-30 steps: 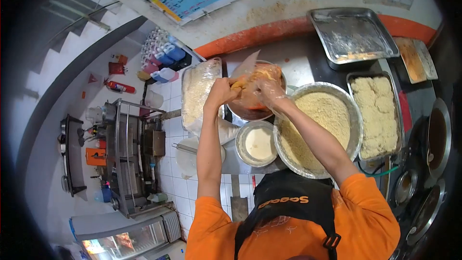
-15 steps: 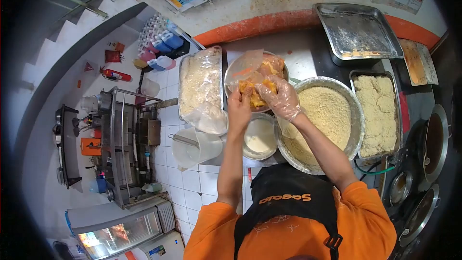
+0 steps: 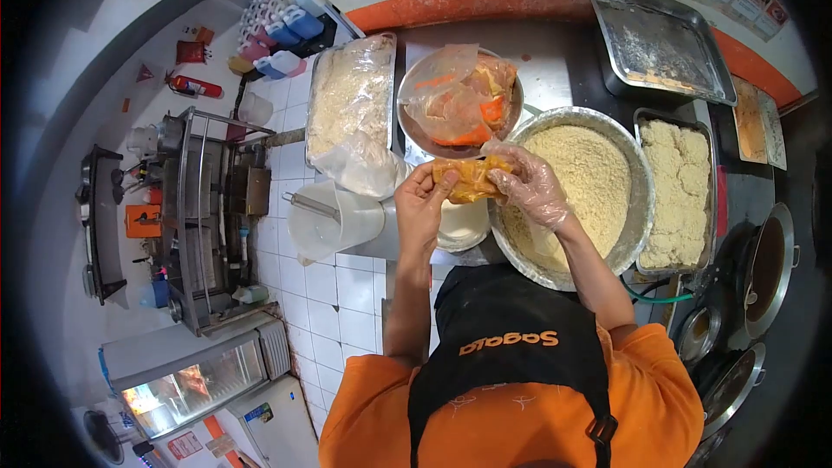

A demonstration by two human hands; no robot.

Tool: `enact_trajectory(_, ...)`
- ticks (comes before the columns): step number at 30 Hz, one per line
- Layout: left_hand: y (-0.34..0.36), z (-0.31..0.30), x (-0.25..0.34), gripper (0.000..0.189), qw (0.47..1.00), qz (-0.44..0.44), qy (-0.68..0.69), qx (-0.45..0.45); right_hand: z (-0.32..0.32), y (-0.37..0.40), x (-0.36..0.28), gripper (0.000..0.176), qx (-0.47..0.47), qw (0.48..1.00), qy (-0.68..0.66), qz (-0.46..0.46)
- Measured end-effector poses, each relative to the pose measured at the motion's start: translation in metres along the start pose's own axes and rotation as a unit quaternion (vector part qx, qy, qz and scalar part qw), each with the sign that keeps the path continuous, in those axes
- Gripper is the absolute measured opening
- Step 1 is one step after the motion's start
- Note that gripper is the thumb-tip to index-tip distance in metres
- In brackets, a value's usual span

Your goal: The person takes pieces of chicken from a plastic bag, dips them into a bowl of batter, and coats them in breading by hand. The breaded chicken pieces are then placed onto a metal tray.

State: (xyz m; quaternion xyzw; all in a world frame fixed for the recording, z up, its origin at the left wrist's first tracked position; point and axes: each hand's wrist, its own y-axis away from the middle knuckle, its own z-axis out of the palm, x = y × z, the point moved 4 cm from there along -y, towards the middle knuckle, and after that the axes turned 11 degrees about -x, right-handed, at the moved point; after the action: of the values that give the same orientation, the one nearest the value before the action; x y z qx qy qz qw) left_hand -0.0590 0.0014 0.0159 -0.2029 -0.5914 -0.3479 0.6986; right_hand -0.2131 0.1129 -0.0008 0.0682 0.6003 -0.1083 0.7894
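Head view: bare left hand (image 3: 422,204) and gloved right hand (image 3: 530,180) are both closed on one orange marinated meat piece (image 3: 469,180), held in the air over the small batter bowl (image 3: 464,227), just beside the big crumb bowl (image 3: 598,165). The piece looks wet and slick, so I'd judge it could slide from either grip and splash into the batter, or the loose glove could bunch and weaken the hold.

Item: marinated chicken piece (image 3: 469,179), held over the counter's front edge.
Your bare left hand (image 3: 419,202) and gloved right hand (image 3: 527,178) grip it together.
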Motion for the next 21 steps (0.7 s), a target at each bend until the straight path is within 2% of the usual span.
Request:
enact_trajectory(6,0.005,-0.032,-0.012,0.020,0.987,-0.024,-0.158,-0.020,-0.036,0.029,0.015,0.039,0.015,0.995,0.069,0.071)
enact_trajectory(8,0.007,-0.034,-0.013,0.015,0.932,0.004,-0.361,-0.023,-0.051,0.044,0.012,0.036,0.042,0.993,0.049,0.098)
enact_trajectory(12,0.011,-0.044,-0.058,0.015,0.895,0.018,-0.439,-0.080,-0.081,0.072,0.009,0.034,0.082,0.988,0.094,0.092)
enact_trajectory(14,0.019,-0.044,-0.095,0.018,0.816,-0.012,-0.550,-0.178,-0.092,0.084,0.005,0.032,0.123,0.981,0.112,0.103)
enact_trajectory(15,0.022,-0.039,-0.102,0.021,0.766,-0.054,-0.605,-0.212,-0.094,0.089,0.003,0.031,0.138,0.977,0.117,0.112)
enact_trajectory(16,0.023,-0.039,-0.102,0.021,0.766,-0.054,-0.604,-0.214,-0.096,0.093,0.006,0.031,0.140,0.977,0.117,0.113)
enact_trajectory(18,0.023,-0.040,-0.090,0.021,0.822,-0.081,-0.532,-0.185,-0.102,0.100,0.014,0.031,0.147,0.974,0.119,0.124)
enact_trajectory(19,0.020,-0.039,-0.068,0.023,0.859,-0.186,-0.445,-0.171,-0.101,0.101,0.014,0.031,0.149,0.973,0.120,0.126)
enact_trajectory(20,0.015,-0.048,-0.065,0.023,0.859,-0.186,-0.444,-0.173,-0.099,0.100,0.014,0.030,0.151,0.972,0.124,0.131)
enact_trajectory(21,0.010,-0.060,-0.060,0.024,0.884,-0.161,-0.417,-0.139,-0.097,0.099,0.014,0.030,0.152,0.970,0.129,0.136)
